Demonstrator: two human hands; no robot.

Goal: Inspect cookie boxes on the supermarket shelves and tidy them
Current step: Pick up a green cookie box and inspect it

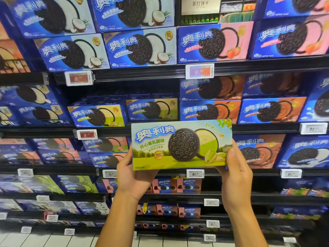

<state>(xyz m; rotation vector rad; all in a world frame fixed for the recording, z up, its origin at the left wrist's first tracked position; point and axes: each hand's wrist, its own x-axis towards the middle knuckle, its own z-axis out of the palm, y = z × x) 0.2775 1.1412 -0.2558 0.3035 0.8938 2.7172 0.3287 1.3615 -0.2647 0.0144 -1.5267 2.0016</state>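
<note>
A green pistachio cookie box [181,144] is held up in front of the shelves, its printed front facing me. My left hand [132,174] grips its lower left corner, thumb on the left edge. My right hand [235,168] grips its lower right corner, thumb lying on the front face. Behind it, two blue-and-green pistachio boxes [99,115] stand on the second shelf, with a dark gap above them.
Shelves [160,73] run across the whole view, packed with blue cookie boxes: coconut ones [140,48] top left, strawberry ones [215,42] top right, chocolate ones [270,111] at right. Price tags [199,71] line the shelf edges. White floor tiles [53,240] show at the bottom.
</note>
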